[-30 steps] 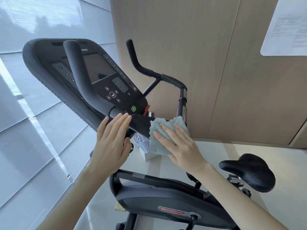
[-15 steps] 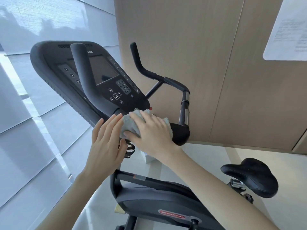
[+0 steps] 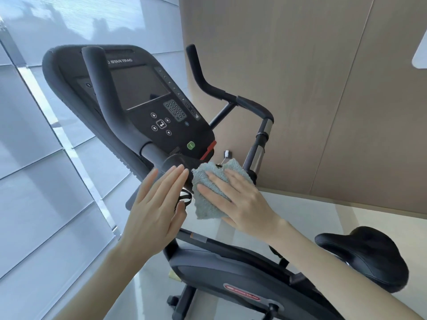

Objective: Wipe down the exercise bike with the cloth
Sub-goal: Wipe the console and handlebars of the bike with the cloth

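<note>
- The right hand [image 3: 240, 199] lies flat on the cloth [image 3: 205, 183]. Its fingers are straight and spread, pressing the cloth down rather than clenching it.
- The cloth is pale blue-grey and fluffy. It is bunched over the dark middle joint of the exercise bike [image 3: 231, 280], just below the bottom edge of the console [image 3: 175, 125], and its lower edge hangs loose.
- The left hand [image 3: 157, 204] is relaxed and holds nothing. Its fingers are straight and close together, and the fingertips touch the dark round collar just beside the cloth.
- The left handlebar [image 3: 104, 98] rises from that collar and crosses in front of the console.
- The console is tilted toward the camera, with a dark screen [image 3: 138, 86], a keypad [image 3: 175, 110], a green button [image 3: 190, 145] and a red tab [image 3: 209, 150] at its lower edge.
- The right handlebar [image 3: 219, 91] bends upward beyond the console. A post with silver bands [image 3: 260, 151] runs from it down behind the cloth.
- A black saddle [image 3: 365, 257] sits at the lower right, well apart from both hands.
- The bike's dark body lies below the forearms and carries a red label [image 3: 242, 294].
- Pale window blinds [image 3: 34, 181] fill the left side and a wood-panelled wall [image 3: 312, 88] fills the right.
- The corner of a white sheet [image 3: 421, 55] shows on the wall at the right edge.
</note>
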Tool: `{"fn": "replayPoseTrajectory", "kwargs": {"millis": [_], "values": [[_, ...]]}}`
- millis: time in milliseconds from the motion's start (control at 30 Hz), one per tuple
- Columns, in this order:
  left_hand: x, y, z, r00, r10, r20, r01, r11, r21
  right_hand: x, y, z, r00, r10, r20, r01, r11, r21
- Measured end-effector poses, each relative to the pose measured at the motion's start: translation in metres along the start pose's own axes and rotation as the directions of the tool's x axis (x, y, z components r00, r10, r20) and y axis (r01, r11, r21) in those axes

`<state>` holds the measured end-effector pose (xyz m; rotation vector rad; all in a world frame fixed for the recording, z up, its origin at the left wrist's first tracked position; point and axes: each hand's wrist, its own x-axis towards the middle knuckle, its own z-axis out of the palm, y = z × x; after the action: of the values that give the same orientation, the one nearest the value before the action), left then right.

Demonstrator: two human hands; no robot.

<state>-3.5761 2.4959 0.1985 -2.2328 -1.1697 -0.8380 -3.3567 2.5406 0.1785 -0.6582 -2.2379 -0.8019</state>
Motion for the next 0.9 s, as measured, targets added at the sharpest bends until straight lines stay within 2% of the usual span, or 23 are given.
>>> {"fn": "replayPoseTrajectory", "kwargs": {"millis": [133, 233, 300, 400, 467, 533, 600, 633, 700, 800, 900], "values": [[0.002, 0.019, 0.003, 0.999, -0.041, 0.028, 0.039, 0.997, 0.069, -0.028, 0.025, -0.002, 0.999, -0.037, 0.014, 0.035, 0.995, 0.096], [0.003, 0.028, 0.001, 0.994, -0.098, 0.038, 0.092, 0.987, 0.135, -0.037, 0.039, -0.012, 0.997, 0.063, 0.043, -0.073, 0.951, 0.301], [0.005, 0.035, -0.001, 0.99, -0.135, 0.033, 0.127, 0.976, 0.176, -0.037, 0.049, -0.021, 0.983, 0.185, 0.015, -0.172, 0.872, 0.458], [0.008, 0.05, -0.002, 0.986, -0.162, 0.028, 0.153, 0.964, 0.219, -0.006, 0.06, -0.028, 0.956, 0.294, -0.009, -0.209, 0.7, 0.683], [0.011, 0.059, -0.001, 0.985, -0.172, 0.036, 0.157, 0.952, 0.262, 0.03, 0.062, -0.024, 0.958, 0.279, 0.071, -0.228, 0.583, 0.78], [0.012, 0.065, -0.002, 0.983, -0.179, 0.042, 0.158, 0.939, 0.304, 0.063, 0.061, -0.015, 0.956, 0.196, 0.217, -0.286, 0.471, 0.834], [0.013, 0.069, -0.003, 0.982, -0.183, 0.039, 0.16, 0.928, 0.337, 0.083, 0.062, -0.004, 0.899, 0.044, 0.436, -0.42, 0.375, 0.827], [0.014, 0.071, -0.004, 0.982, -0.185, 0.038, 0.16, 0.922, 0.353, 0.087, 0.063, 0.001, 0.855, -0.033, 0.518, -0.473, 0.359, 0.804], [0.015, 0.073, -0.004, 0.981, -0.187, 0.044, 0.156, 0.91, 0.384, 0.085, 0.069, 0.007, 0.817, -0.111, 0.566, -0.492, 0.378, 0.784], [0.015, 0.078, -0.002, 0.978, -0.197, 0.063, 0.152, 0.892, 0.426, 0.064, 0.078, 0.006, 0.846, -0.087, 0.526, -0.44, 0.442, 0.781], [0.016, 0.082, -0.003, 0.972, -0.216, 0.094, 0.148, 0.87, 0.471, 0.031, 0.078, 0.0, 0.892, 0.033, 0.45, -0.363, 0.647, 0.67]]}}
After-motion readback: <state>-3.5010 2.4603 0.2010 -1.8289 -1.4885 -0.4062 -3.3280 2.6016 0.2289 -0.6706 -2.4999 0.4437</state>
